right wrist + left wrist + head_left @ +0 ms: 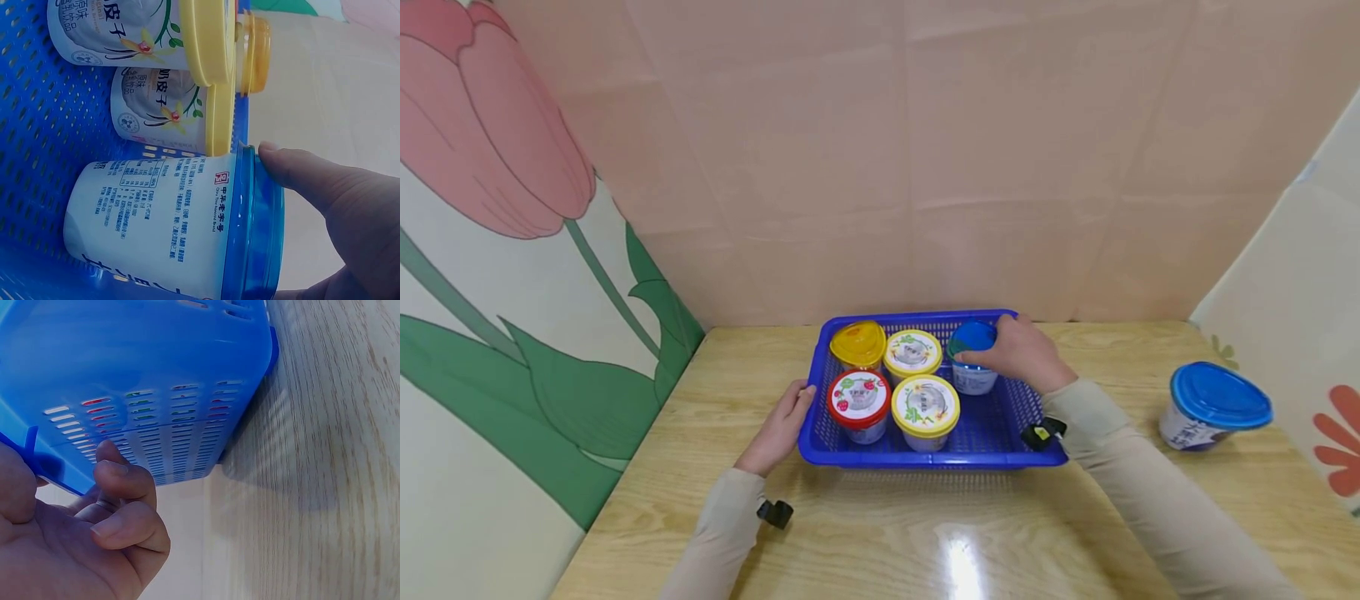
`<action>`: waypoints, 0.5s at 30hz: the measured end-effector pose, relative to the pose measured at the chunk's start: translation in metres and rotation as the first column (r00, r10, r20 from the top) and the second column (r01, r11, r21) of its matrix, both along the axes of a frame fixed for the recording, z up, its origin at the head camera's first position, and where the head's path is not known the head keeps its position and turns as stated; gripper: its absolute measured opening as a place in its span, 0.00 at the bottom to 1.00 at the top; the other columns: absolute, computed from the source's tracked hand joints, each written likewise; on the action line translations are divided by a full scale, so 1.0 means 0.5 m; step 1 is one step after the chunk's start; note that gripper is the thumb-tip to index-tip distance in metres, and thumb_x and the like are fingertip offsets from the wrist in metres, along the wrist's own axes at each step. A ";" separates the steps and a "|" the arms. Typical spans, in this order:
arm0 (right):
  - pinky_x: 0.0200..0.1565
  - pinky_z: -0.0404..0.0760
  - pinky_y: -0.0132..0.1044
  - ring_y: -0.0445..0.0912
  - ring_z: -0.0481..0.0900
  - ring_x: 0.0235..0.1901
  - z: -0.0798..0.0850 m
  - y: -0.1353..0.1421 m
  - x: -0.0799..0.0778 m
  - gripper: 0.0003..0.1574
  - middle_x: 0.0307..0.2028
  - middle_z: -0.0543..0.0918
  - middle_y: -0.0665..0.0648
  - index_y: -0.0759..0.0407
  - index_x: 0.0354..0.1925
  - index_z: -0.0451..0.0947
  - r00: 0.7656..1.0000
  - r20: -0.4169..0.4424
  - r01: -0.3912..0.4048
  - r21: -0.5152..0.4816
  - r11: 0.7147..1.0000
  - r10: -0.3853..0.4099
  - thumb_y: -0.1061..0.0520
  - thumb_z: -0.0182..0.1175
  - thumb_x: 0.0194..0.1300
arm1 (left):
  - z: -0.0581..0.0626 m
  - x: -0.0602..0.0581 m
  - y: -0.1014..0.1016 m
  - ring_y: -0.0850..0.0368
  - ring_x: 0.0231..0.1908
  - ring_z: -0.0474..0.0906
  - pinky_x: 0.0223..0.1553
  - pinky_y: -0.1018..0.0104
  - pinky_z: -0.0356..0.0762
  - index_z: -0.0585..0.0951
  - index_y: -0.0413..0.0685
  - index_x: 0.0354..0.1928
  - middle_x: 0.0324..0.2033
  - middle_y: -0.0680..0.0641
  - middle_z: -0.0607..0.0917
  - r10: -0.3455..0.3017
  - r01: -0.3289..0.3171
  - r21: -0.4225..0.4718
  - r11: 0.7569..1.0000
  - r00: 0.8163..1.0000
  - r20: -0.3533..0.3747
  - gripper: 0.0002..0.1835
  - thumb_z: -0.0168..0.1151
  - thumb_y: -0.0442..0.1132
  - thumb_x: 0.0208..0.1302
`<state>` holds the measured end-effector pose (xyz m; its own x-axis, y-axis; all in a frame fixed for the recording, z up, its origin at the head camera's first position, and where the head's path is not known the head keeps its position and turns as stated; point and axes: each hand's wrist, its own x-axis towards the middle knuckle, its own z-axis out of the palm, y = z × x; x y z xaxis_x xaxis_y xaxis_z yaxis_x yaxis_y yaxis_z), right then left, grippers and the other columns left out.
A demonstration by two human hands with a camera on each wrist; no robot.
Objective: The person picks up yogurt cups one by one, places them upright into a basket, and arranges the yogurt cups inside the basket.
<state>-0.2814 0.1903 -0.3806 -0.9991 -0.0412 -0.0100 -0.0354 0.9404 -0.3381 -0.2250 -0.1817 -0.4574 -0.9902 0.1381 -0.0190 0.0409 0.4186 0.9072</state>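
Note:
A blue plastic basket (1000,458) stands on the table, and my left hand (780,427) grips its left rim. In the left wrist view the fingers (128,534) are curled below the rim, near the slotted side. At the basket's back right, my right hand (1026,354) holds a blue-lidded yogurt cup (150,219) by its lid, with the thumb on the lid's edge. This cup is upright inside the basket. To its left are two yellow-lidded cups (927,407), a red-lidded cup (859,396) and a cup with a clear orange-yellow lid (857,342).
Another blue-lidded cup (1202,408) stands on the wooden table (880,533), right of the basket. A pink-beige covering (910,167) rises behind the table. Panels with painted flowers (512,125) flank it on the left and right.

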 end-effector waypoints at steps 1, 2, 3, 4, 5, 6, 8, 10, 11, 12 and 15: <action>0.38 0.76 0.55 0.59 0.74 0.41 0.000 0.000 0.000 0.66 0.45 0.72 0.71 0.74 0.54 0.66 1.000 0.000 0.000 -0.002 1.000 0.000 0.20 0.62 0.39 | 0.001 0.000 0.000 0.55 0.41 0.78 0.44 0.61 0.74 0.70 0.53 0.56 0.44 0.45 0.79 0.001 -0.001 0.000 1.000 1.000 0.000 0.22 0.38 0.57 0.73; 0.38 0.77 0.55 0.59 0.74 0.41 0.000 0.001 0.000 0.66 0.45 0.72 0.71 0.74 0.53 0.66 1.000 -0.002 -0.001 -0.004 1.000 0.001 0.20 0.62 0.39 | 0.009 0.004 0.003 0.55 0.41 0.78 0.45 0.60 0.74 0.70 0.52 0.57 0.44 0.45 0.79 0.000 0.000 -0.002 1.000 1.000 0.004 0.22 0.37 0.56 0.73; 0.37 0.77 0.55 0.59 0.74 0.40 0.000 0.001 0.001 0.66 0.45 0.72 0.71 0.74 0.53 0.66 1.000 -0.003 -0.002 -0.006 1.000 0.002 0.20 0.62 0.39 | 0.018 0.008 0.005 0.54 0.41 0.78 0.45 0.59 0.74 0.70 0.51 0.57 0.45 0.44 0.79 -0.004 0.004 -0.003 1.000 1.000 0.007 0.21 0.38 0.55 0.74; 0.37 0.77 0.54 0.59 0.74 0.40 -0.001 0.001 0.000 0.66 0.45 0.72 0.71 0.74 0.53 0.67 1.000 -0.006 -0.002 -0.006 1.000 0.002 0.19 0.62 0.39 | 0.027 0.012 0.007 0.54 0.42 0.78 0.46 0.58 0.74 0.70 0.50 0.57 0.45 0.44 0.79 -0.009 0.009 -0.006 1.000 1.000 0.009 0.21 0.38 0.54 0.74; 0.37 0.77 0.54 0.59 0.75 0.40 -0.001 0.002 0.000 0.66 0.45 0.72 0.71 0.74 0.53 0.67 1.000 -0.007 -0.004 -0.007 1.000 0.004 0.19 0.62 0.38 | 0.036 0.017 0.009 0.53 0.42 0.78 0.46 0.58 0.74 0.69 0.48 0.58 0.46 0.43 0.79 -0.014 0.015 -0.012 1.000 1.000 0.014 0.21 0.37 0.53 0.74; 0.37 0.77 0.54 0.59 0.75 0.40 -0.001 0.002 0.001 0.66 0.44 0.73 0.70 0.74 0.52 0.67 1.000 -0.010 -0.006 -0.008 1.000 0.006 0.19 0.62 0.38 | 0.047 0.023 0.011 0.53 0.43 0.78 0.47 0.58 0.74 0.69 0.48 0.58 0.46 0.43 0.79 -0.018 0.019 -0.020 1.000 1.000 0.021 0.21 0.37 0.52 0.75; 0.36 0.76 0.53 0.59 0.75 0.40 -0.001 0.003 0.000 0.66 0.44 0.73 0.70 0.73 0.52 0.67 1.000 -0.015 -0.006 -0.012 1.000 0.006 0.18 0.62 0.37 | 0.067 0.033 0.016 0.52 0.43 0.78 0.46 0.58 0.74 0.68 0.44 0.59 0.47 0.41 0.79 -0.030 0.031 -0.025 0.999 0.999 0.023 0.21 0.37 0.49 0.75; 0.36 0.76 0.52 0.58 0.75 0.39 0.001 0.005 0.000 0.67 0.43 0.73 0.68 0.72 0.51 0.68 1.000 -0.017 -0.006 -0.014 1.000 0.006 0.17 0.61 0.36 | 0.070 0.037 0.017 0.53 0.43 0.78 0.46 0.60 0.74 0.68 0.44 0.59 0.47 0.41 0.79 -0.033 0.033 -0.032 0.999 0.999 0.022 0.21 0.37 0.49 0.76; 0.35 0.76 0.51 0.58 0.75 0.39 0.001 0.005 -0.001 0.66 0.43 0.73 0.68 0.72 0.50 0.68 1.000 -0.018 -0.008 -0.017 1.000 0.008 0.17 0.61 0.36 | 0.073 0.038 0.018 0.53 0.43 0.78 0.45 0.60 0.74 0.68 0.44 0.59 0.47 0.41 0.79 -0.032 0.033 -0.033 0.999 0.999 0.023 0.21 0.36 0.49 0.76; 0.34 0.75 0.51 0.57 0.75 0.39 0.002 0.006 0.000 0.66 0.42 0.74 0.67 0.71 0.49 0.69 1.000 -0.021 -0.009 -0.020 1.000 0.009 0.16 0.60 0.35 | 0.074 0.039 0.018 0.52 0.43 0.78 0.46 0.59 0.74 0.68 0.44 0.59 0.47 0.41 0.79 -0.033 0.034 -0.032 0.999 0.999 0.027 0.21 0.36 0.49 0.76; 0.33 0.74 0.49 0.57 0.75 0.38 0.006 0.009 0.000 0.63 0.40 0.75 0.66 0.69 0.46 0.71 0.999 -0.036 -0.014 -0.025 1.000 0.014 0.16 0.60 0.35 | 0.071 0.036 0.017 0.52 0.43 0.78 0.46 0.59 0.74 0.68 0.44 0.59 0.47 0.41 0.79 -0.031 0.032 -0.034 0.999 0.999 0.034 0.21 0.36 0.49 0.76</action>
<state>-0.2815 0.1947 -0.3778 -0.9981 -0.0549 0.0272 -0.0611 0.9311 -0.3597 -0.2069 -0.1732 -0.4220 -0.9841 0.1678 -0.0575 0.0242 0.4484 0.8935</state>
